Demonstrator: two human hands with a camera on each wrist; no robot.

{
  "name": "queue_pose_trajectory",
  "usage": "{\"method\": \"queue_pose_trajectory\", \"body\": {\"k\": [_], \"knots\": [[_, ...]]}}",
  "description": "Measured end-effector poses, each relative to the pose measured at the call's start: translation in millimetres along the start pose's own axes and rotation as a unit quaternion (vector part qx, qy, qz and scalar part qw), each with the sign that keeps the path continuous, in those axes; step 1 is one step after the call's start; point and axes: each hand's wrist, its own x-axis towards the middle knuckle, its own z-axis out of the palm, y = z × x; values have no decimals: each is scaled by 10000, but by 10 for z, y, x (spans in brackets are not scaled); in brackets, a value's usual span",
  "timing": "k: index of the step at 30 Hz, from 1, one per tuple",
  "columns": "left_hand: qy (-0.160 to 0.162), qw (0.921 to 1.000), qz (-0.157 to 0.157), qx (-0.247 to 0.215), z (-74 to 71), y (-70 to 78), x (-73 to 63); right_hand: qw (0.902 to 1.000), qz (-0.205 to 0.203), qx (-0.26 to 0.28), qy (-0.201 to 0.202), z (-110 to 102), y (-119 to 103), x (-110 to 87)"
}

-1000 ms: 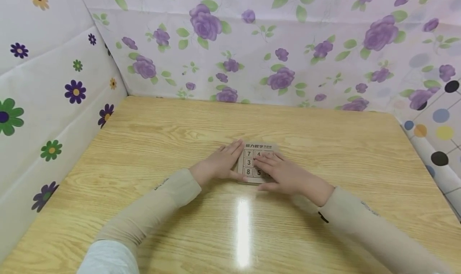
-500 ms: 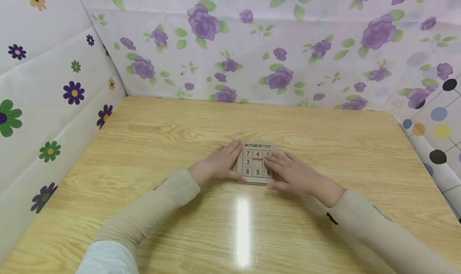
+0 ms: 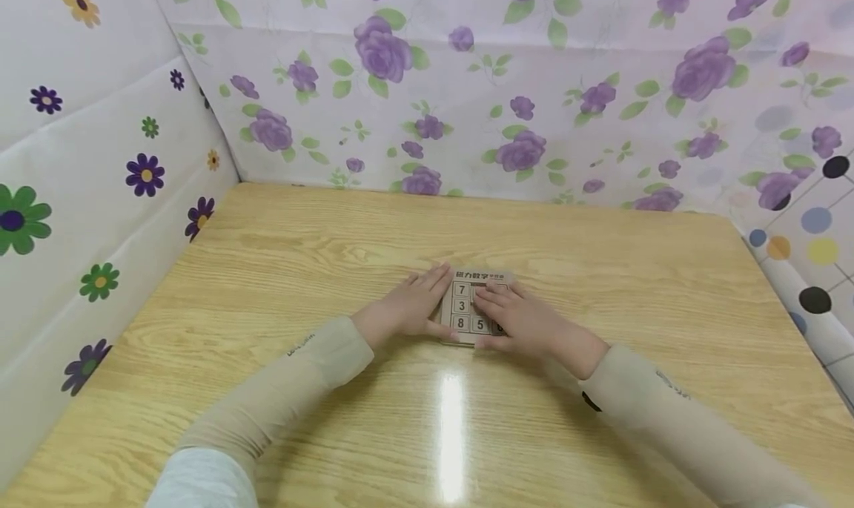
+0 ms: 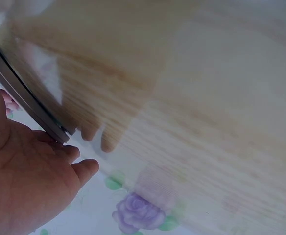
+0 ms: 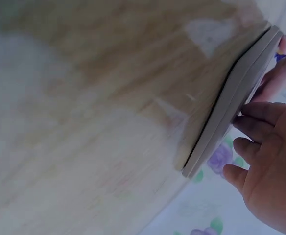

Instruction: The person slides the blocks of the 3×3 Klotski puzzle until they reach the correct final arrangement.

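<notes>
A flat number slide puzzle (image 3: 462,306) lies on the table in the head view, with 7, 3, 8 and 5 readable. My left hand (image 3: 411,305) holds its left side, fingers straight along the edge and thumb at the near left corner. From the right, my right hand (image 3: 527,322) reaches over the board, fingertips on the middle column, covering much of the right side. In the left wrist view, my left hand (image 4: 30,176) meets the puzzle's edge (image 4: 25,98). The right wrist view has my right hand (image 5: 270,152) with fingertips over the board's face (image 5: 231,107).
The wood-grain table (image 3: 320,256) reflects a bright light streak (image 3: 451,434) in front of the puzzle. Flowered cloth (image 3: 600,144) hangs at the back, with more patterned cloth (image 3: 100,196) along the left and dotted cloth (image 3: 817,248) at the right.
My right hand shifted right, baring a gap in the puzzle's centre, then came back left over the middle column. The 4 no longer shows at top middle. My left hand stays put.
</notes>
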Motion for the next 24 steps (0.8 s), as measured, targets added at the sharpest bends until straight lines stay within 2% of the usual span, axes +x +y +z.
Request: {"method": "queue_pose_trajectory", "body": {"k": [6,12,19,24], "knots": [[17,10000,0,12,-16,-6,-3,9998,-156,-60,60,-7,-94,-92],[-42,10000,-40,34,-19,-12,-2,9996,-252,109,14,0,-121,-149],[-7,10000,15,9,-1,-15,4,9991,169,171,353,2,18,-180],[-47,10000,32,31,-2,2,12,9984,430,85,343,-17,100,-189]]}}
